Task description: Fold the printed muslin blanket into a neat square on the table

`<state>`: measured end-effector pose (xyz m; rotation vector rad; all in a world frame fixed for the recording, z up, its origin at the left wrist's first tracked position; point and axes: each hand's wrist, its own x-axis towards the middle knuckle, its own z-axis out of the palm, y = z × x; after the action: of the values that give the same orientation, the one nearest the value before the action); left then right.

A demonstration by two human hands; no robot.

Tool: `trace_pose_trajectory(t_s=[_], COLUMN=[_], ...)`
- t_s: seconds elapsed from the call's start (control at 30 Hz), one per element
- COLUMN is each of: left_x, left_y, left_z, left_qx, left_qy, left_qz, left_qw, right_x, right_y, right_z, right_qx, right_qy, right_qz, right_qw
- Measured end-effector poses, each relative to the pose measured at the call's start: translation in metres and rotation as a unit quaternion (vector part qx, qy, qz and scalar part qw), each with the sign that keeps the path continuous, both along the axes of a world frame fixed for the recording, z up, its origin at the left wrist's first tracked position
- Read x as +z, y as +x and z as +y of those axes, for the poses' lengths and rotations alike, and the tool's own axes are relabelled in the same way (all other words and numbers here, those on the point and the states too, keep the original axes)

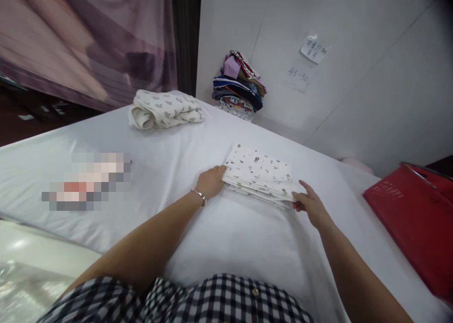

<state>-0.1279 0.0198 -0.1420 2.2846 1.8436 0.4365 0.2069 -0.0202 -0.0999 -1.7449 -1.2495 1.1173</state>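
Observation:
A folded white cloth with small grey prints (260, 172) lies flat on the white sheet (226, 233) in front of me. My left hand (211, 181) grips its left edge, fingers curled over the cloth; a thin bracelet sits on that wrist. My right hand (308, 201) pinches the cloth's near right corner between thumb and fingers. Both forearms reach out from my checked shirt at the bottom of the view.
A second bundled white cloth with grey hearts (164, 109) lies at the far left of the sheet. A stack of colourful folded clothes (238, 87) stands against the white wall. A red bag (414, 214) lies at the right edge.

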Motion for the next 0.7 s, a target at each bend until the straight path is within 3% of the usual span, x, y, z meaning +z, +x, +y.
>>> trace_pose_trajectory(t_s=[0.13,0.33,0.7], left_x=[0.0,-0.002,0.002], left_y=[0.001,-0.001,-0.007], left_z=[0.0,0.001,0.004], left_qx=[-0.007,-0.014,-0.022], left_qy=[0.005,0.013,-0.008], left_qz=[0.012,-0.002,-0.037], left_qw=[1.0,1.0,0.999], right_x=[-0.011,-0.015,-0.017], right_y=[-0.003,-0.002,-0.009], right_z=[-0.004,-0.006,-0.011], right_qx=[0.014,0.015,0.006], right_qy=[-0.125,-0.162,-0.098], right_qz=[-0.007,-0.023,-0.078], right_qw=[0.992,0.986,0.992])
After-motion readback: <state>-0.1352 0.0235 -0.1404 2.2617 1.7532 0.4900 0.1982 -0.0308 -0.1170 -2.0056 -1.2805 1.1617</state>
